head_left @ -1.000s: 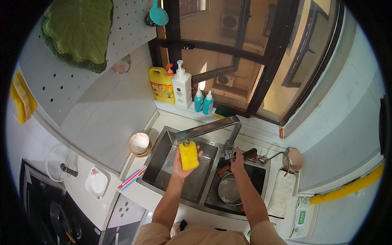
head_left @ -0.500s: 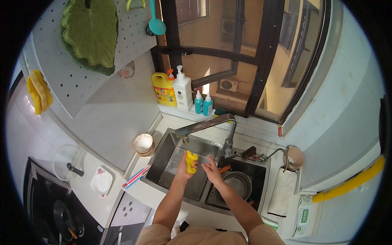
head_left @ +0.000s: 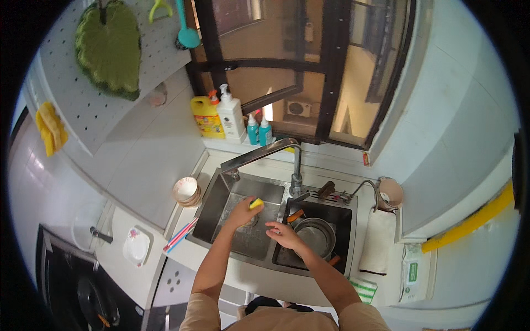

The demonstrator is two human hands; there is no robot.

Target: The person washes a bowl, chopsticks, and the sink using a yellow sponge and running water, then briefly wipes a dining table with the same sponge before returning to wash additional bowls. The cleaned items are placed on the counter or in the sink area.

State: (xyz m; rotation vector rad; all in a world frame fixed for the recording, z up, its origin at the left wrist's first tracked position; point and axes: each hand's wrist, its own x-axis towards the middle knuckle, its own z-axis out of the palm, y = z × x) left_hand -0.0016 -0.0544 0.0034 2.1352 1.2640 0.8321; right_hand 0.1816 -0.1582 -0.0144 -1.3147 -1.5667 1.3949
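My left hand is over the left basin of the steel sink, closed around a yellow sponge. Only the sponge's end, with a dark patch, sticks out past the fingers. Near the divider between the basins is my right hand, its fingers apart and loosely bent, with nothing in them. A metal pot with orange-brown handles sits in the right basin, just beyond that hand. The faucet arches above the left basin. Wet streaks show on the basin floor.
Stacked bowls and several coloured sticks lie left of the sink. A white dish stands farther left, near the stove. Bottles line the window ledge. To the right are a pale cloth and a pinkish pot.
My left hand has turned over, so it covers more of the sponge. My right hand has moved down and its fingers have curled more. The whole view has shifted slightly.
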